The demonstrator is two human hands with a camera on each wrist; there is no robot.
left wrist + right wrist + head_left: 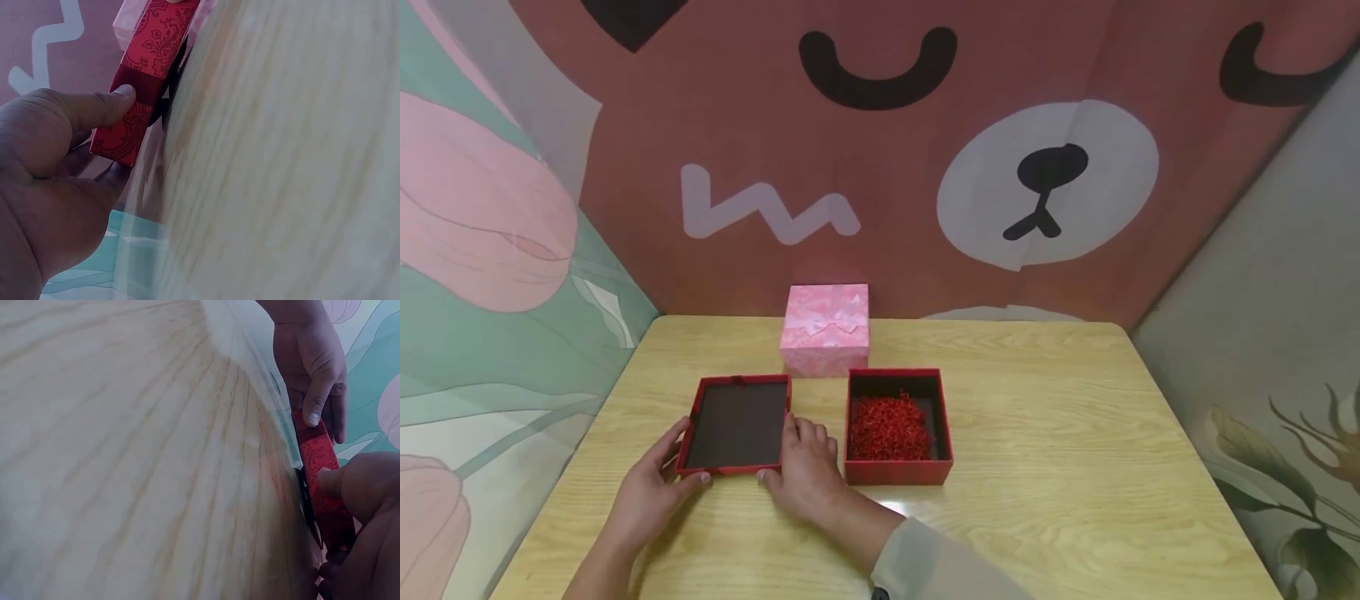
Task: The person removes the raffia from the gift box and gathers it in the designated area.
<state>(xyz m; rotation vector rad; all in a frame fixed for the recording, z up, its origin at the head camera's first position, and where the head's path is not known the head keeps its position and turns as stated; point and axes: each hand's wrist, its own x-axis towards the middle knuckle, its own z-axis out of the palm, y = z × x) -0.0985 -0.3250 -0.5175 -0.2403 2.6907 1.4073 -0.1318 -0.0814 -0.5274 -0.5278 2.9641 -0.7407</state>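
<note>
A red box lid lies inside-up near the table's left side, its dark lining facing me. My left hand grips its left edge, thumb at the front corner. At the right edge, my right hand holds it with the thumb along the front. Seen in the left wrist view, the lid's side has a dark floral pattern and a ribbon band; dark ribbon loops show beneath. To the right stands an open red box holding red shredded paper.
A pink gift box with a printed bow stands at the back, behind the lid and the red box. The wooden table meets a wall with a bear picture at its far edge.
</note>
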